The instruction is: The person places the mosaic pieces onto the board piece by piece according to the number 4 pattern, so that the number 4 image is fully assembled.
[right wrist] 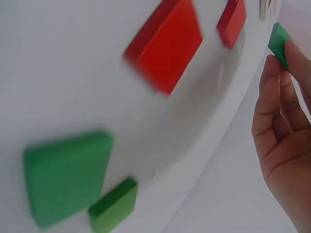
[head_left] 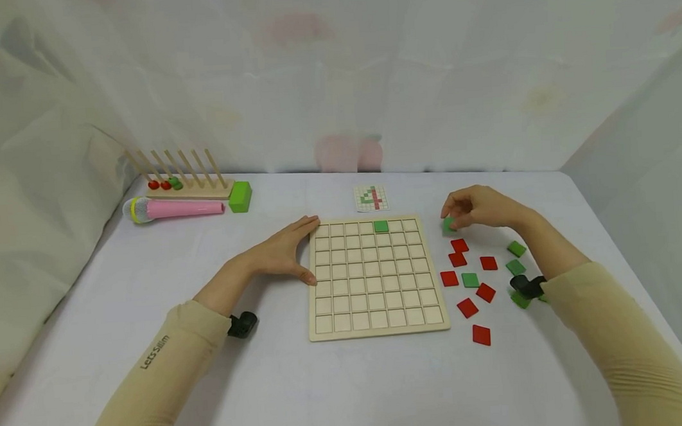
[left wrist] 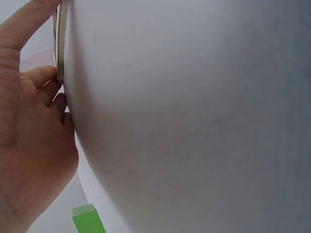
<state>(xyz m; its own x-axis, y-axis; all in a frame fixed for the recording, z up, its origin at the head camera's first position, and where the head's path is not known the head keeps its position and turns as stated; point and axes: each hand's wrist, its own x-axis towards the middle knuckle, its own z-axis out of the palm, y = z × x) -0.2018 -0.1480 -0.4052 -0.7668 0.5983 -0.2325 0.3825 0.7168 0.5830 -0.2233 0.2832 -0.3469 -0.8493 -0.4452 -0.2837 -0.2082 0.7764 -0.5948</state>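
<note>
A wooden grid board (head_left: 380, 332) lies flat on the white table. One green tile (head_left: 381, 226) sits in its top row, right of the middle. My left hand (head_left: 276, 252) is spread against the board's left side, fingertips at the top-left corner and thumb on the left edge. To the right of the board, my right hand (head_left: 482, 207) pinches another green square tile (right wrist: 278, 43) between thumb and fingers, above the table. Several loose red tiles (head_left: 467, 307) lie below that hand, with loose green tiles (head_left: 515, 267) near the right forearm, which partly hides some.
A small pattern card (head_left: 372, 198) lies behind the board. At the back left are a pegged wooden stand (head_left: 189, 191) with red and green beads, a pink toy microphone (head_left: 179, 208) and a green block (head_left: 240, 197). Curtains enclose the table's back and sides.
</note>
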